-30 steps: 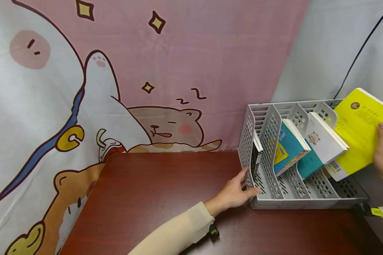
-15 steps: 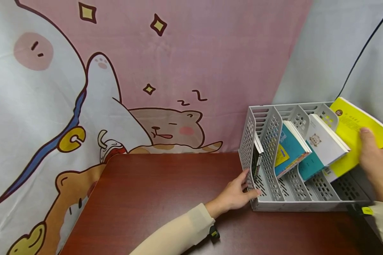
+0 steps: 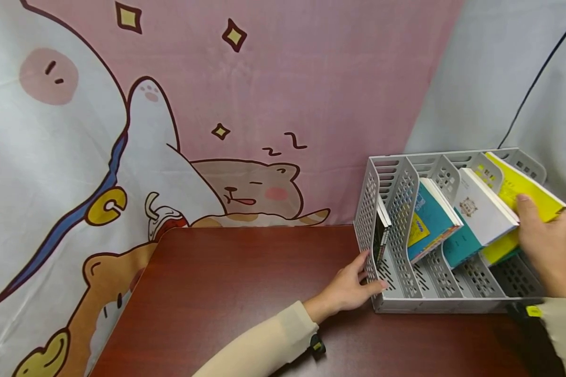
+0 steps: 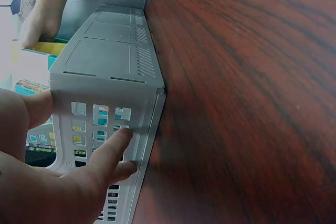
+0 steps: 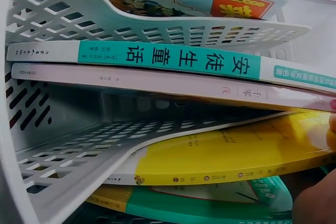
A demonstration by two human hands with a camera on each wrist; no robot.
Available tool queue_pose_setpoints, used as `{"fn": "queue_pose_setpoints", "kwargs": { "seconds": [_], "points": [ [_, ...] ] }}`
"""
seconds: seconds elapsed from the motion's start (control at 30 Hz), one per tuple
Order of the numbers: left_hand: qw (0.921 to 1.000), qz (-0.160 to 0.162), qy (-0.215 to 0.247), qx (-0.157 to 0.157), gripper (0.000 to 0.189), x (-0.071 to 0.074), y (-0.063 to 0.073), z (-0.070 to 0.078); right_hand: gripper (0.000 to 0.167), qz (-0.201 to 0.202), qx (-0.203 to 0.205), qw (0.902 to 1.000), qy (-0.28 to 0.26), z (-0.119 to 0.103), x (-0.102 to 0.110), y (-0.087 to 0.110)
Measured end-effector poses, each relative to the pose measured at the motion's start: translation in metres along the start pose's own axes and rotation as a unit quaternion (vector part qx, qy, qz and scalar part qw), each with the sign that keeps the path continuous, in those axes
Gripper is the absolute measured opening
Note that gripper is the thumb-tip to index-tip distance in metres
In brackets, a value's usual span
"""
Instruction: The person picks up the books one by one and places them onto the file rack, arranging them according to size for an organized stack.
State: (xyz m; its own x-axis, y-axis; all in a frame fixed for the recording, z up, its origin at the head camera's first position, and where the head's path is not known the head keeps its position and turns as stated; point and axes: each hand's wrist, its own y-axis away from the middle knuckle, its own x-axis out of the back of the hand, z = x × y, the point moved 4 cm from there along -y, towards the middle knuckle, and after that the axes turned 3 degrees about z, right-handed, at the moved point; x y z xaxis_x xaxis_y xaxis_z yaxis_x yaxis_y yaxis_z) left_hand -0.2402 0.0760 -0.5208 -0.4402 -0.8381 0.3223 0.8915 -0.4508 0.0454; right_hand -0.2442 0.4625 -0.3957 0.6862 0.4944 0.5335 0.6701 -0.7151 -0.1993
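A grey desktop file organizer [image 3: 453, 305] with slanted, perforated dividers stands on the table. Its left side wall is held by my left hand [image 3: 346, 285], the thumb over the edge and fingers against the outside, as the left wrist view [image 4: 105, 150] confirms. My right hand [image 3: 549, 241] grips a yellow book [image 3: 523, 188], thumb on its cover, in the rightmost compartment. In the right wrist view the yellow book [image 5: 226, 153] lies between a divider and a green book [image 5: 210, 200]. The right hand's fingertips are mostly hidden there.
Other compartments hold a white-and-teal book [image 3: 481, 204], a blue book [image 3: 431, 220] and thin dark-covered books [image 3: 379, 230]. The reddish-brown table [image 3: 245, 283] extends left. A printed cloth [image 3: 349, 78] hangs behind, and a black cable [image 3: 537, 78] runs down at right.
My right hand has moved the yellow book down and left into the organizer's rightmost compartment. The left hand stays on the organizer's side wall.
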Motion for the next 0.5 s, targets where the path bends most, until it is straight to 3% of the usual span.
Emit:
{"fn": "queue_pose_setpoints", "kwargs": {
  "seconds": [0.2,0.37,0.5],
  "points": [
    [1.0,0.001,-0.003,-0.004,0.088,0.0014,0.0008,0.0021,0.016,-0.05,0.017,0.9985,-0.018,0.0018,0.0013,-0.0004],
    [1.0,0.005,-0.005,0.0,0.088,0.0022,0.0015,0.0021,0.014,-0.084,0.039,0.9945,-0.049,0.0041,-0.0007,-0.0002],
    [1.0,0.008,-0.002,-0.002,0.088,0.002,0.0021,0.0022,0.022,-0.091,0.031,0.9939,-0.054,0.0077,-0.004,0.0006]
  ]
}}
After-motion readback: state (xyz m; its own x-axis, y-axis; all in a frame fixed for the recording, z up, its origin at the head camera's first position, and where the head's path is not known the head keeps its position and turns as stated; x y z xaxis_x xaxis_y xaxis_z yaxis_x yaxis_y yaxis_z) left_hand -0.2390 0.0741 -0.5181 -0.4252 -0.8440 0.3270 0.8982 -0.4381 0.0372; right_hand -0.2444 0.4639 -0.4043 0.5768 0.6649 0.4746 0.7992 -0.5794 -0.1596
